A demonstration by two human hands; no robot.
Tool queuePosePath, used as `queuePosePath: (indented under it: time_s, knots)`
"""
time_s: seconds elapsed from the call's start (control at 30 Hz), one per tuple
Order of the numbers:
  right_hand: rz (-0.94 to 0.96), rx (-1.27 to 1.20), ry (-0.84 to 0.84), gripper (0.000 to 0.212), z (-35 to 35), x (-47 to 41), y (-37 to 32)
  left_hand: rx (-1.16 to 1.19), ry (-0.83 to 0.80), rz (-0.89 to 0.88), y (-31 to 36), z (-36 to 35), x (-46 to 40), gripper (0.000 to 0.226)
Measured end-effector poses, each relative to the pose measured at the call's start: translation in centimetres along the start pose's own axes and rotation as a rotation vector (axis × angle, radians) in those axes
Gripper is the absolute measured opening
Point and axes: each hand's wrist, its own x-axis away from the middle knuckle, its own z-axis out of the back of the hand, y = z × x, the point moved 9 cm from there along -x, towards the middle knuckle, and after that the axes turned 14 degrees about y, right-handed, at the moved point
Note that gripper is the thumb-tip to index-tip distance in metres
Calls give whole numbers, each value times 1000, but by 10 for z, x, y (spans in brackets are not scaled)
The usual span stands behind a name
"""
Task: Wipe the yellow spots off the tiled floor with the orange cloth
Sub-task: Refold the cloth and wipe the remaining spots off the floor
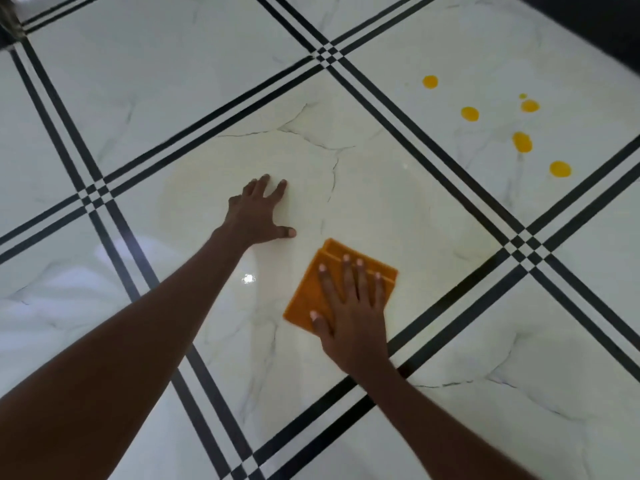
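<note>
A folded orange cloth (311, 289) lies flat on the white marble-look tiled floor (398, 202), in the near part of the middle tile. My right hand (353, 310) presses down on it with the fingers spread. My left hand (258, 211) rests flat on the same tile, fingers apart, to the left of and beyond the cloth, holding nothing. Several yellow spots (470, 114) dot the neighbouring tile at the far right, well away from the cloth; the nearest of them (560, 169) sits close to that tile's edge. A faint pale smear (207, 188) shows around my left hand.
Black double stripes (450, 181) border each tile and cross at the corners. A dark edge (606, 26) runs along the top right. A bright light reflection (248, 278) glints on the tile between my arms.
</note>
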Motion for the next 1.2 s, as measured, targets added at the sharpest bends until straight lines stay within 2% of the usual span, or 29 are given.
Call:
queuePosePath:
  time_s: [0.1, 0.2, 0.3, 0.37, 0.43, 0.5, 0.57, 0.63, 0.7, 0.77, 0.87, 0.97, 1.07, 1.13, 1.2]
  knots:
    - [-59, 1, -12, 78, 11, 46, 17, -145, 92, -10, 20, 9, 5, 107]
    - [-177, 28, 3, 77, 32, 59, 86, -81, 192, -112, 79, 11, 12, 103]
    - [-381, 167, 46, 76, 54, 18, 201, -30, 123, -238, 129, -12, 23, 104]
    - [-507, 206, 94, 78, 63, -34, 270, -34, 107, -258, 136, -22, 26, 106]
    - [-613, 168, 127, 86, 61, -101, 306, -29, 131, -258, 131, -23, 25, 107]
    - [-585, 141, 162, 88, 48, -157, 287, -27, 138, -278, 131, -21, 21, 106]
    - [-416, 163, 223, 81, 34, -181, 222, -5, 173, -237, 123, -9, 8, 94]
    - [-250, 114, 206, 76, 22, -155, 149, -2, 267, -92, 95, 16, -13, 78]
    - [-151, 37, 118, 75, 18, -94, 102, -50, 278, 44, 59, 35, -32, 73]
    - [-142, 14, 63, 77, 29, -34, 103, -58, 220, 105, 39, 41, -42, 77]
    - [-245, 88, 74, 77, 50, -9, 181, -25, 133, 49, 55, 31, -37, 83]
    - [-422, 208, 115, 80, 64, -59, 272, 15, 61, 10, 77, 5, -20, 95]
    - [-557, 169, 160, 83, 52, -134, 283, -38, 78, -10, 76, -10, -14, 104]
    - [-414, 167, 155, 80, 35, -161, 231, -51, 86, -15, 76, -11, -14, 106]
    - [-108, 154, 75, 80, 15, -158, 160, -81, 62, -5, 76, -8, -15, 109]
